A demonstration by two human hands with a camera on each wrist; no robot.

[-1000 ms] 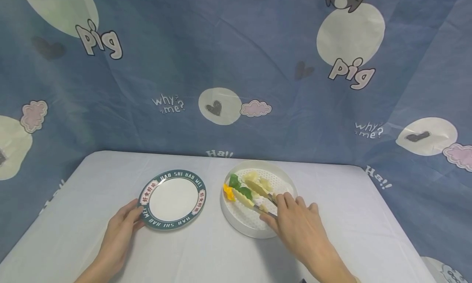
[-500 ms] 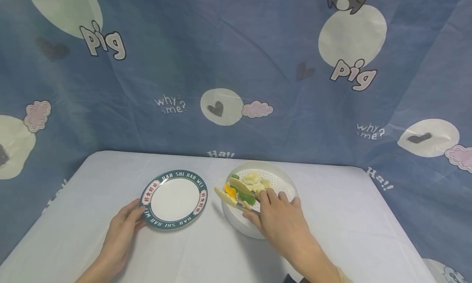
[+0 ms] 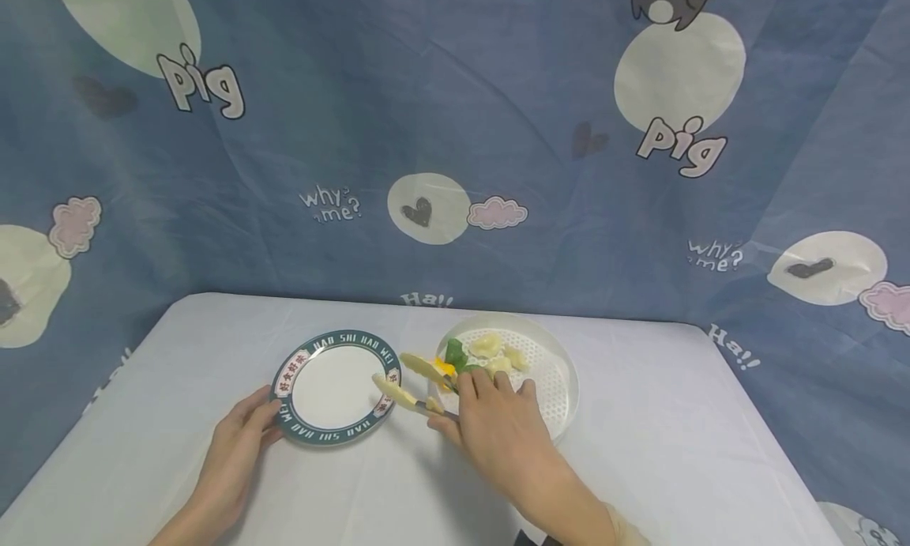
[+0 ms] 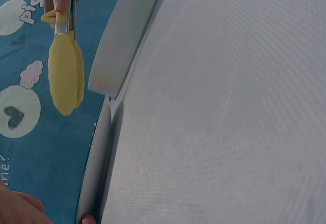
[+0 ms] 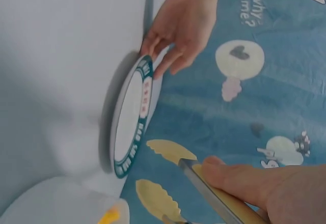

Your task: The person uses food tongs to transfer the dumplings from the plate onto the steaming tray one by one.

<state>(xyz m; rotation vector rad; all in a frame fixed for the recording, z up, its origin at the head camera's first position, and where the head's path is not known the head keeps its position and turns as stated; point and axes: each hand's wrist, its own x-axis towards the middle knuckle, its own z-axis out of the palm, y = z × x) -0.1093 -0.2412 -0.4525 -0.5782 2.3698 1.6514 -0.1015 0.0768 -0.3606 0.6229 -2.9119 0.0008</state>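
My left hand (image 3: pixel 231 451) pinches the near-left rim of a white plate (image 3: pixel 337 386) with a green lettered border, thumb on top. In the right wrist view the plate (image 5: pixel 130 117) looks tilted. My right hand (image 3: pixel 508 439) grips tongs with pale yellow tips (image 3: pixel 395 393), held over the gap between plate and round basket. The tips stand apart with nothing between them, the nearer one overlapping the plate's right rim in the head view. Inside the white perforated basket (image 3: pixel 558 384) lie several pale dumpling-like pieces (image 3: pixel 486 344), green pieces (image 3: pixel 455 352) and an orange-yellow piece (image 3: pixel 445 367).
A white cloth covers the table (image 3: pixel 675 419). Behind it hangs a blue printed curtain (image 3: pixel 320 135). A small dark object (image 3: pixel 524 539) shows at the bottom edge, beside the right forearm.
The right hand has carried the tongs leftward from above the basket's food to beside the plate. The food stays in the basket. The left hand and plate hold their place.
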